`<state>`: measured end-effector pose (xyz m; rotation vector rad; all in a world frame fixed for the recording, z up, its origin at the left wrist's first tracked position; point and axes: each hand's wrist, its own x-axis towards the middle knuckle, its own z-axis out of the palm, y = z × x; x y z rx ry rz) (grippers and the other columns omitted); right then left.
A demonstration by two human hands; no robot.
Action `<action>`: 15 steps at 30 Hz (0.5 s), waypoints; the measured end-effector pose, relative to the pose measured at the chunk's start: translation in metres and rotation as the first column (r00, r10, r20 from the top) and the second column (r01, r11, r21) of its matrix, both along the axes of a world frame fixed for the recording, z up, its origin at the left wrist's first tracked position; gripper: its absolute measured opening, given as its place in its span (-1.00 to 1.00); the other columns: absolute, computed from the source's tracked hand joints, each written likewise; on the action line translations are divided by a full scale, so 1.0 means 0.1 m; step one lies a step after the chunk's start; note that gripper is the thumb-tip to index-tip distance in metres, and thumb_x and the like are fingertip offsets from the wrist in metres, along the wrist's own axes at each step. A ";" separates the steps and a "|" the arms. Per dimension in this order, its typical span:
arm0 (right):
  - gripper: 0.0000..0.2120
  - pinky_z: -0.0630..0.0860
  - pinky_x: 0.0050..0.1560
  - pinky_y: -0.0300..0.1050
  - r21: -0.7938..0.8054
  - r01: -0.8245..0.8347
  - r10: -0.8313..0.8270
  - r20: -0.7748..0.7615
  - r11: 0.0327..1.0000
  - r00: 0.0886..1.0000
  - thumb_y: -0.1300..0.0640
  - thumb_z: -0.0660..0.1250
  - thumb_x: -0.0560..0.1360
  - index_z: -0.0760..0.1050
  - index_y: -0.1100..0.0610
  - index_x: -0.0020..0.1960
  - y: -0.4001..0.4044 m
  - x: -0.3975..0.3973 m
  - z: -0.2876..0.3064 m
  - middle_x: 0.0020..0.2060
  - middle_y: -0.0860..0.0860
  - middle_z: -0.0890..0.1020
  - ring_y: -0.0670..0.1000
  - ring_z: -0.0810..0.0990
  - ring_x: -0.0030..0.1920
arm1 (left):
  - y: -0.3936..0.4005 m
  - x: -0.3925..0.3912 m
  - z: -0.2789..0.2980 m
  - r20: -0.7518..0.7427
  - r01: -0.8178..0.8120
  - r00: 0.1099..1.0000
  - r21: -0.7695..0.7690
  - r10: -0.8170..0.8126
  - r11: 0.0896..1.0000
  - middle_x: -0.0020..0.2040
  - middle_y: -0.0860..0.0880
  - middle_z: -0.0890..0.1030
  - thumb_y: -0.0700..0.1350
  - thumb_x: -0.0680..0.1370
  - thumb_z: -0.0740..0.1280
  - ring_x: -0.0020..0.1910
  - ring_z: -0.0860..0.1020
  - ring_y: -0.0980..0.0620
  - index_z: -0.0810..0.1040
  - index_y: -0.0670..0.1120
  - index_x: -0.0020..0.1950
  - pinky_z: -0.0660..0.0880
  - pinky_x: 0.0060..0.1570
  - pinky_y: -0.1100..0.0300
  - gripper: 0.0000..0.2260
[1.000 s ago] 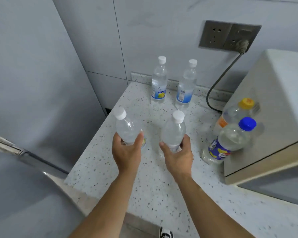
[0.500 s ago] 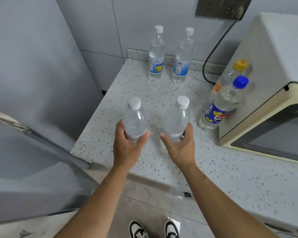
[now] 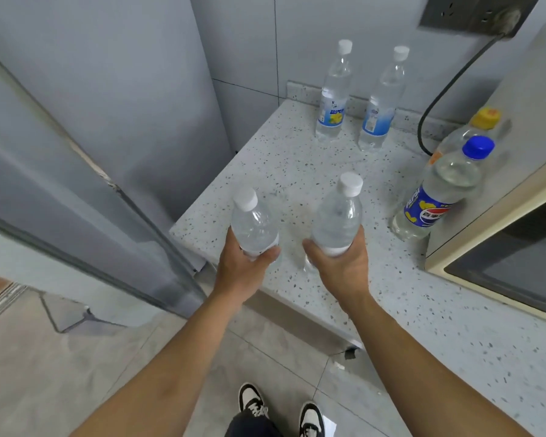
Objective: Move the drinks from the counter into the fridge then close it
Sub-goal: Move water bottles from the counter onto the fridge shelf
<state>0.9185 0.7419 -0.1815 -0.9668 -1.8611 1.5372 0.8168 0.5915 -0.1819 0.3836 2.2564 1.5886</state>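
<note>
My left hand grips a clear water bottle with a white cap, held above the counter's front left corner. My right hand grips a second white-capped water bottle beside it. Two tall bottles, one with a yellow-and-blue label and one with a blue label, stand at the back of the speckled counter. A blue-capped Pepsi-labelled bottle and a yellow-capped bottle stand at the right. The grey fridge rises at the left, its door swung open toward me.
A cream microwave sits on the counter at the right, its black cable running up to a wall socket. The tiled floor and my shoes show below the counter edge.
Both hands have lifted their bottles off the counter and drawn them back toward the front edge. My view has pulled back and tilted down, showing the floor and more of the fridge door.
</note>
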 end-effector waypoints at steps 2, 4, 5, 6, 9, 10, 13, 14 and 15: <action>-0.45 0.50 -0.34 -0.42 0.008 -0.061 0.061 0.005 0.998 0.998 -0.12 0.58 0.25 0.32 -0.36 0.06 -0.09 0.11 -0.04 -0.08 -0.32 0.56 -0.29 0.59 -0.10 | -0.16 0.18 -0.01 0.031 -0.005 0.999 0.018 0.005 1.000 0.16 0.29 0.58 0.10 0.33 0.56 0.15 0.56 0.28 0.37 0.24 0.34 0.52 0.02 0.37 -0.36; -0.45 0.52 -0.30 -0.34 0.019 -0.137 0.137 0.020 0.990 0.990 -0.10 0.58 0.27 0.37 -0.21 0.14 -0.19 0.20 -0.05 -0.10 -0.20 0.60 -0.23 0.61 -0.11 | -0.33 0.39 -0.01 0.074 -0.027 0.997 0.053 0.023 0.998 0.12 0.31 0.60 0.04 0.34 0.58 0.11 0.58 0.31 0.42 0.26 0.28 0.53 -0.05 0.42 -0.43; -0.45 0.53 -0.25 -0.31 0.019 -0.180 0.180 0.018 0.984 0.984 -0.08 0.58 0.28 0.40 -0.12 0.17 -0.26 0.24 -0.05 -0.08 -0.16 0.62 -0.20 0.62 -0.11 | -0.42 0.50 -0.01 0.098 -0.046 0.994 0.065 0.039 0.997 0.11 0.29 0.62 0.02 0.34 0.58 0.10 0.60 0.29 0.45 0.27 0.25 0.54 -0.05 0.39 -0.45; -0.45 0.56 -0.20 -0.24 0.009 -0.227 0.227 0.006 0.974 0.974 -0.08 0.57 0.28 0.42 -0.06 0.19 -0.34 0.27 -0.05 -0.06 -0.10 0.63 -0.15 0.64 -0.11 | -0.53 0.61 -0.01 0.117 -0.066 0.991 0.069 0.058 0.995 0.09 0.27 0.63 0.01 0.34 0.58 0.08 0.61 0.27 0.47 0.30 0.21 0.54 -0.05 0.36 -0.48; -0.44 0.58 -0.16 -0.17 -0.007 -0.365 0.365 -0.012 0.931 0.931 -0.13 0.52 0.25 0.44 0.07 0.15 -0.62 0.34 -0.06 -0.09 0.02 0.65 -0.01 0.66 -0.13 | -0.89 0.90 -0.06 0.160 -0.148 0.977 0.056 0.138 0.987 0.03 0.35 0.63 -0.08 0.35 0.56 0.01 0.60 0.35 0.49 0.41 0.09 0.50 -0.17 0.49 -0.50; -0.46 0.57 -0.19 -0.16 -0.024 -0.416 0.415 -0.020 0.909 0.909 -0.11 0.53 0.26 0.43 0.12 0.10 -0.72 0.35 -0.08 -0.12 0.04 0.64 0.03 0.64 -0.17 | -1.03 1.00 -0.09 0.177 -0.182 0.969 0.049 0.171 0.982 0.02 0.33 0.63 -0.12 0.36 0.57 -0.01 0.60 0.35 0.51 0.36 0.09 0.48 -0.19 0.51 -0.52; -0.52 0.55 -0.19 0.02 -0.101 -0.577 0.576 -0.045 0.811 0.817 0.00 0.56 0.32 0.38 0.22 0.00 -1.05 0.37 -0.21 -0.17 0.14 0.59 0.14 0.59 -0.22 | -1.47 1.28 -0.19 0.239 -0.292 0.930 0.026 0.278 0.956 0.02 0.22 0.67 -0.11 0.34 0.58 -0.01 0.64 0.25 0.53 0.17 0.16 0.52 -0.17 0.43 -0.54; -0.51 0.58 -0.16 0.02 -0.082 -0.597 0.596 -0.038 0.798 0.802 0.00 0.56 0.32 0.40 0.22 0.05 -1.17 0.39 -0.25 -0.14 0.14 0.61 0.15 0.62 -0.18 | -1.63 1.37 -0.22 0.266 -0.336 0.910 0.025 0.318 0.942 0.04 0.20 0.68 -0.09 0.34 0.58 0.01 0.64 0.22 0.53 0.16 0.18 0.54 -0.14 0.39 -0.52; -0.50 0.60 -0.12 -0.06 -0.054 -0.614 0.613 -0.033 0.788 0.789 -0.01 0.56 0.31 0.44 0.14 0.12 -1.31 0.41 -0.27 -0.11 0.05 0.64 0.05 0.65 -0.13 | -1.78 1.45 -0.24 0.286 -0.378 0.889 0.019 0.357 0.925 0.05 0.19 0.68 -0.07 0.33 0.58 0.02 0.65 0.20 0.52 0.16 0.19 0.56 -0.12 0.35 -0.51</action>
